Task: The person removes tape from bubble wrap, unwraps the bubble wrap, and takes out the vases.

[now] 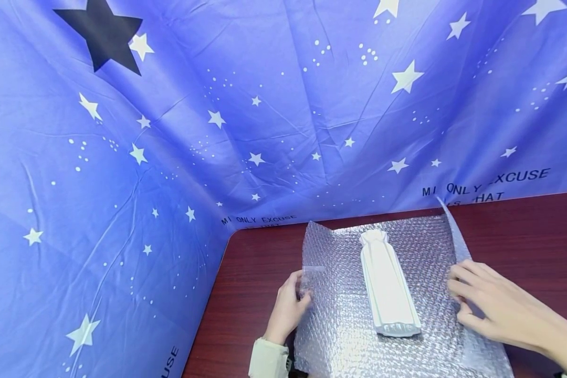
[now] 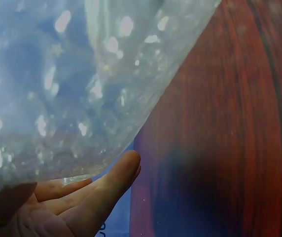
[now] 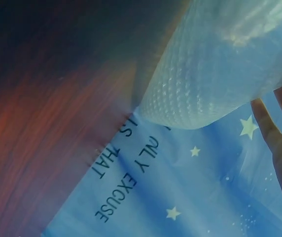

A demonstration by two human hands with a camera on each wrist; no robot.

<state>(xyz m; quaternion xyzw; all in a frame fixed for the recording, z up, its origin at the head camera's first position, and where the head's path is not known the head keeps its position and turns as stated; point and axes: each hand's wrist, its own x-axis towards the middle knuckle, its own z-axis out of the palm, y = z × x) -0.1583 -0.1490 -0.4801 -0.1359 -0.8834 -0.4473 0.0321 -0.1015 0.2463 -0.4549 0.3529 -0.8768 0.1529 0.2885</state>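
Note:
A white, faceted vase-like piece [image 1: 389, 286] with a narrow neck lies on a sheet of silvery bubble wrap [image 1: 345, 315], its neck toward the back wall. Along the sheet's left side, my left hand [image 1: 290, 304] holds the raised edge between thumb and fingers. My right hand [image 1: 482, 302] pinches the opposite edge, which stands up from the table. Close up in the left wrist view, fingers [image 2: 104, 192] extend beneath the clear bubble wrap [image 2: 72, 98]. The right wrist view shows the lifted wrap [image 3: 195, 94] curving over beside the right fingers [image 3: 266, 121].
The sheet lies on a dark red wood-grain table [image 1: 245, 262]. Blue cloth [image 1: 283, 105] printed with stars and lettering hangs along the back and the left side, meeting the table's edge. A pale sleeve cuff [image 1: 268, 357] covers the left wrist.

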